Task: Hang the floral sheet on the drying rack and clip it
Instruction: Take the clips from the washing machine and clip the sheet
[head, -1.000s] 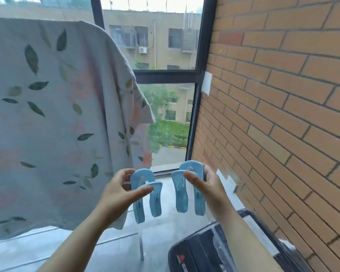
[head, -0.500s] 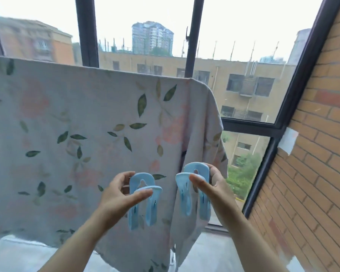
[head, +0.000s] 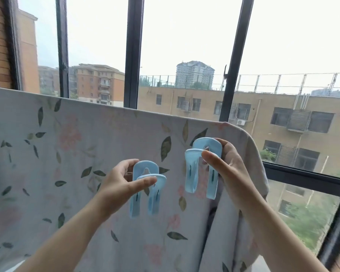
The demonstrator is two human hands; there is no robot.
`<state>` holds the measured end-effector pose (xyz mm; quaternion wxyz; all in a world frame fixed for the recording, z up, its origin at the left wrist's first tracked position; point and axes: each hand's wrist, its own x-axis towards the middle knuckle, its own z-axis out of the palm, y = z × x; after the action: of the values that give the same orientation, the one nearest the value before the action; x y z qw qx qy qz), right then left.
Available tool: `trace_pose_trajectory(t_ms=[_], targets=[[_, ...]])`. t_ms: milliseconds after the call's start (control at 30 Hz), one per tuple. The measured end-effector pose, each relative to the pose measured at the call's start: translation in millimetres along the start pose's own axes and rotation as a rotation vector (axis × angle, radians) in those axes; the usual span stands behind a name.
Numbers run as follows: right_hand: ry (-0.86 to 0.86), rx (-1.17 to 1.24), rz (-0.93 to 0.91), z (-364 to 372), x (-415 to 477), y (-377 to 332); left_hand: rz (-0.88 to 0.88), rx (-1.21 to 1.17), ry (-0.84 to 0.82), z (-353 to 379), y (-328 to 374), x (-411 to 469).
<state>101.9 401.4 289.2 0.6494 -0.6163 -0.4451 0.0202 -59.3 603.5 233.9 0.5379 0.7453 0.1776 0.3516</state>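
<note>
The floral sheet (head: 71,158), pale with green leaves and faint pink flowers, hangs draped over the top bar of a drying rack that it hides. Its top edge runs from the left down to a rounded corner at the right. My left hand (head: 118,183) pinches a large light-blue clip (head: 145,191), jaws pointing down, in front of the sheet. My right hand (head: 228,169) holds a second blue clip (head: 202,167) a little higher, close under the sheet's right corner. Neither clip touches the top edge.
Tall dark window frames (head: 133,55) stand right behind the sheet, with buildings and trees outside. A brick wall strip (head: 0,46) shows at the far left. The window sill bar (head: 306,177) runs at the right.
My view has swung up and left, from the brick wall and floor to the sheet's top edge. Both hands rose with the clips, the right one higher.
</note>
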Motion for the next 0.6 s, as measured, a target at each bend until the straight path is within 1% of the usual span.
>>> trace_pose_trajectory(t_ms=[167, 267, 400, 600], targets=[[-0.004, 0.003, -0.115, 5.8, 64.9, -17.4, 0.102, -0.01, -0.039, -8.1, 17.3, 64.4], [0.019, 0.005, -0.154, 10.9, 98.0, -27.3, 0.166, -0.038, -0.079, -15.3, 28.1, 102.4], [0.056, 0.006, -0.172, 15.1, 138.0, -34.9, 0.254, -0.117, -0.183, -22.1, 41.2, 146.3], [0.064, 0.026, -0.154, 17.3, 178.3, -32.5, 0.284, -0.177, -0.373, -11.8, 40.4, 189.5]])
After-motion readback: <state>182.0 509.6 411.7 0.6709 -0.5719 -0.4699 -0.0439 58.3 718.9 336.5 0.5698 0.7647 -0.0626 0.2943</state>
